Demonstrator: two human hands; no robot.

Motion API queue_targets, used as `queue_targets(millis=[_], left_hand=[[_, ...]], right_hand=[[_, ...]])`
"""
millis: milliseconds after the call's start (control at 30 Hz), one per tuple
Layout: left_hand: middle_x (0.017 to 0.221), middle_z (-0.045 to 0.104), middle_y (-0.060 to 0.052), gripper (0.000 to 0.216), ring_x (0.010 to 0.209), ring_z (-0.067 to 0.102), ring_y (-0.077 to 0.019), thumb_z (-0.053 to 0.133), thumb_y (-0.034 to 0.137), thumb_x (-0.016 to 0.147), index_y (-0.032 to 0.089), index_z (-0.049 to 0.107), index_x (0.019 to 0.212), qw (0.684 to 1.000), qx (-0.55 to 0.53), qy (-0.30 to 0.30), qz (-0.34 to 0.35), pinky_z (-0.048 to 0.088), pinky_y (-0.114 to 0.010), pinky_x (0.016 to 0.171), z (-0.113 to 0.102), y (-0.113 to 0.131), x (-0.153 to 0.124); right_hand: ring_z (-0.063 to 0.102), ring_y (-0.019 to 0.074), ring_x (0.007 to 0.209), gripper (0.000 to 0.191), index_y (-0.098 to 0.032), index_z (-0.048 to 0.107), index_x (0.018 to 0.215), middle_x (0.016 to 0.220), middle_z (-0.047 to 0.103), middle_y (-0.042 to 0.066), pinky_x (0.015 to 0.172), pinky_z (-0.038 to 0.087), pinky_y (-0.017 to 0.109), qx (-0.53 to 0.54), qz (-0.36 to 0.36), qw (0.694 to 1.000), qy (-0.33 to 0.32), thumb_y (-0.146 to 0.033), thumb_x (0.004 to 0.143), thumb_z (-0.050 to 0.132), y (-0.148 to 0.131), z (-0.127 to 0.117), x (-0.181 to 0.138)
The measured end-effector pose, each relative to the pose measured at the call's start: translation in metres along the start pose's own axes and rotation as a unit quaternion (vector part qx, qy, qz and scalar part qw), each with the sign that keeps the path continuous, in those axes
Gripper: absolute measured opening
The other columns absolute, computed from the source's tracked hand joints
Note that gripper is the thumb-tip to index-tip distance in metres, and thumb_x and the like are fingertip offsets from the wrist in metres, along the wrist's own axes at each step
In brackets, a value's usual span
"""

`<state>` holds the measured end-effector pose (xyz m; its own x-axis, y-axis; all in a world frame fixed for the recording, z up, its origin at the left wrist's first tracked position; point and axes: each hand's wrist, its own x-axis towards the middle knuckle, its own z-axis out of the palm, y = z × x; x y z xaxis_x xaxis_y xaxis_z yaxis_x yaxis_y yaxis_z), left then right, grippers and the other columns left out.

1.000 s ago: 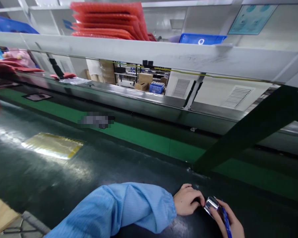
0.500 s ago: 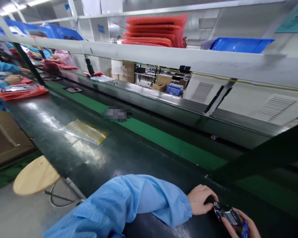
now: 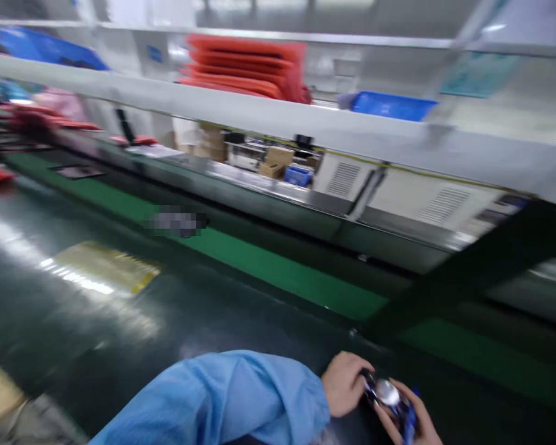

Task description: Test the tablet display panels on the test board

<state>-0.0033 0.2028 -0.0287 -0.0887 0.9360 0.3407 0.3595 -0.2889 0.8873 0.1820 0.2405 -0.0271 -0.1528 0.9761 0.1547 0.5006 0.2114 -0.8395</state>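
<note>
Being clenched between both hands, a small glossy silver-and-blue item is held over the dark bench, its exact form hidden by blur. The grip is closed: its left end is covered by the curled fingers of the left hand, and its right end is cradled by the right hand. A blue sleeve is seen left of the grip, and a yellow-edged clear bag is lying well beyond it.
</note>
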Motion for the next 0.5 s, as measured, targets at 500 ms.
queue_targets(millis=[500], left_hand=[[0.123,0.065,-0.012,0.05,0.11,0.063,-0.0368,0.052,0.054,0.083,0.025,0.062,0.123,0.977,0.121,-0.157,-0.079,0.048,-0.057,0.1,-0.029,-0.05,-0.016]], right_hand=[[0.065,0.0127,0.071,0.076,-0.025,0.054,0.105,0.088,0.065,-0.004,0.069,0.055,0.026,0.231,0.025,0.947,0.222,-0.059,0.048,0.091,-0.005,-0.007,-0.023]])
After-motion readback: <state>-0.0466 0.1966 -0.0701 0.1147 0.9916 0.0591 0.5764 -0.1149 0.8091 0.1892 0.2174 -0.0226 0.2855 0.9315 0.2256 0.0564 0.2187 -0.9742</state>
